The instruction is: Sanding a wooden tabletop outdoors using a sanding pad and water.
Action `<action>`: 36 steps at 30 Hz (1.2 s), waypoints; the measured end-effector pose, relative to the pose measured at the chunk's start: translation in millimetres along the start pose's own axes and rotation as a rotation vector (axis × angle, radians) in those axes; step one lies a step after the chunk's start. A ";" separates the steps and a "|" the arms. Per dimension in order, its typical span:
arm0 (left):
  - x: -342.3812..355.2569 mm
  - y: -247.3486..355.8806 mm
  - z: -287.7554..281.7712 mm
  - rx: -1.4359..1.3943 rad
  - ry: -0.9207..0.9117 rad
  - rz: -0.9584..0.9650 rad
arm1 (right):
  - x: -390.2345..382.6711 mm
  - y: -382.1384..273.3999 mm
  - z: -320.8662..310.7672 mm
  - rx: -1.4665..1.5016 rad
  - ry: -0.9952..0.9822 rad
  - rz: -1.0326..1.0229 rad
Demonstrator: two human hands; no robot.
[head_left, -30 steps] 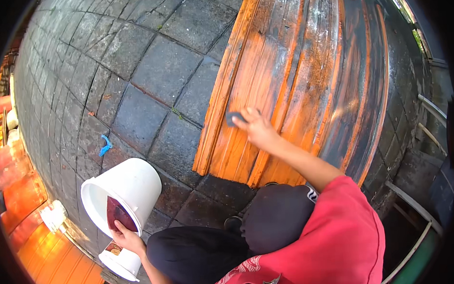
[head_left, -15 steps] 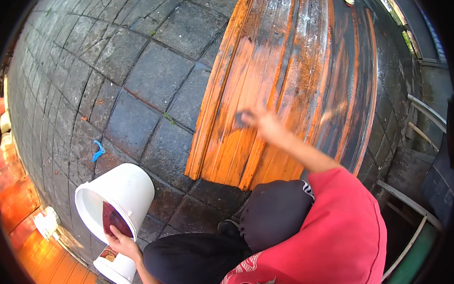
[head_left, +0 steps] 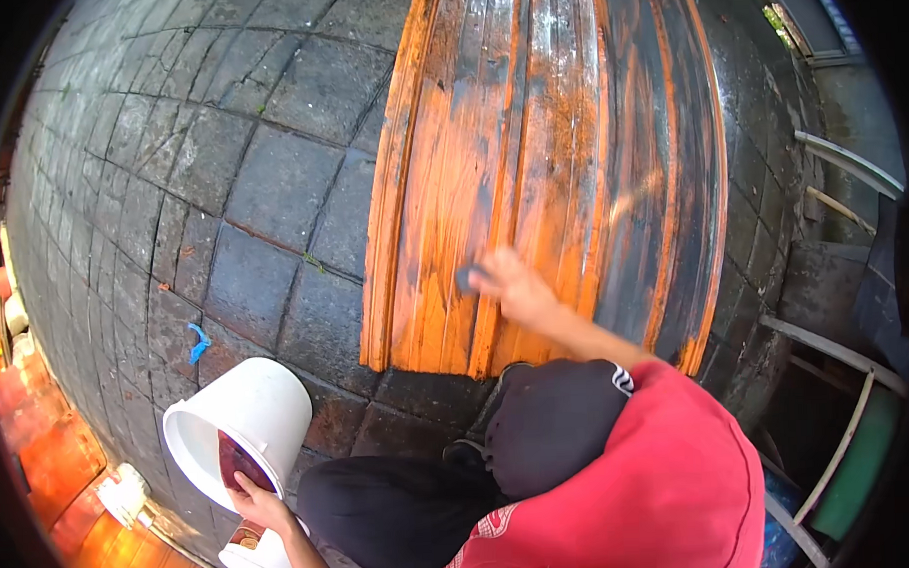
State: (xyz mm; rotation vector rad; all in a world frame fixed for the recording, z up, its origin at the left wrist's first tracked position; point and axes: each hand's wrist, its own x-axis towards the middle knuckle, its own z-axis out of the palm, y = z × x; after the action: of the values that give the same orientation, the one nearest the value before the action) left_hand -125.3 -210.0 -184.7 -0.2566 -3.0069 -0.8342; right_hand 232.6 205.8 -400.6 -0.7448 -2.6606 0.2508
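My right hand point(head_left: 513, 285) is closed on a small dark pad point(head_left: 470, 277), pressed on a ribbed orange metal sheet point(head_left: 431, 325) in front of me. Wet dark streaks and worn grey patches cover much of the sheet's far and right parts. At lower left, my left hand point(head_left: 260, 502) grips the near rim of a white bucket point(head_left: 268, 401). A dark red patch point(head_left: 243, 464) shows inside by my fingers; whether it is liquid or a solid thing I cannot tell. Just below sits a smaller white container point(head_left: 256, 566) with something reddish-brown in it.
Dark stone paving point(head_left: 281, 180) surrounds the sheet. A blue scrap point(head_left: 198, 342) lies on it beyond the bucket. More orange sheets point(head_left: 65, 468) are at the far left edge. Pale metal rails point(head_left: 832, 356) and a green panel point(head_left: 856, 470) stand at right.
My right hand and the dark pad have slid toward the near end of the sheet. The view has shifted slightly. My left hand stays at the bucket.
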 end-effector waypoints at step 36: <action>81.4 -42.8 80.1 -0.254 -0.356 -0.542 | 117.5 243.4 5.0 0.571 0.262 0.442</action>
State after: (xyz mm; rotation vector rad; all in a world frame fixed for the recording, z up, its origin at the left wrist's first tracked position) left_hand -209.8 -192.5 -271.0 0.4900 -3.3425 -1.3367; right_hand 250.6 473.4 -434.5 -1.0612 -1.9980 0.9106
